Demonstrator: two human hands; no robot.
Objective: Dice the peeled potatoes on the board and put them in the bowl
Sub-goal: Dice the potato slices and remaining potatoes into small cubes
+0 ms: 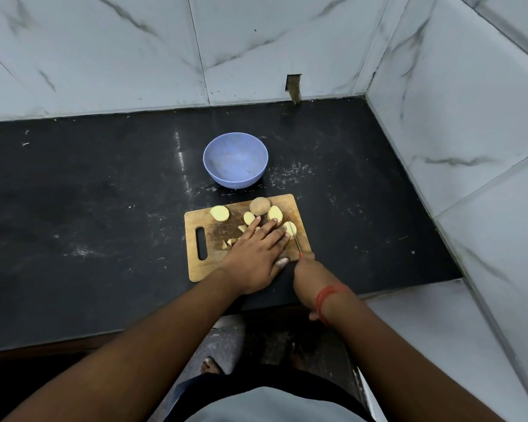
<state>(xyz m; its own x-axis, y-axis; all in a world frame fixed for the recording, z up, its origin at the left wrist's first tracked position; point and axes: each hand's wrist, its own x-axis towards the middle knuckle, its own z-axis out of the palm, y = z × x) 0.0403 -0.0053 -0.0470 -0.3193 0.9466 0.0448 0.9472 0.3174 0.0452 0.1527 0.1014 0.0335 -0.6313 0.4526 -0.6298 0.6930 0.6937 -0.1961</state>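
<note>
Nearest, the right hand (305, 269) is curled round the red handle of a thin knife (294, 236), whose blade runs away from the body along the right side of the wooden cutting board (201, 269). Just left of it the left hand (256, 254) lies flat on the board with its fingers straight, pressing down on potato pieces; the fingertips reach a pale slice (290, 228) right beside the blade.

Peeking out from the left edge of that hand are a few small diced chunks (230, 242), so the dicing has begun but looks to be at an early stage. Farther along the board lie several halves or thick slices not yet diced: one at the far left (219, 213), one in the middle (249, 218), and one to the right (275, 214). A whole rounded potato (259, 205) sits at the far edge, duller in colour than the cut faces.

Beyond the board, on the dark countertop (89, 193), stands the blue bowl (235, 159), well apart from the hands. It holds nothing visible, so every piece is yet to be transferred.
</note>
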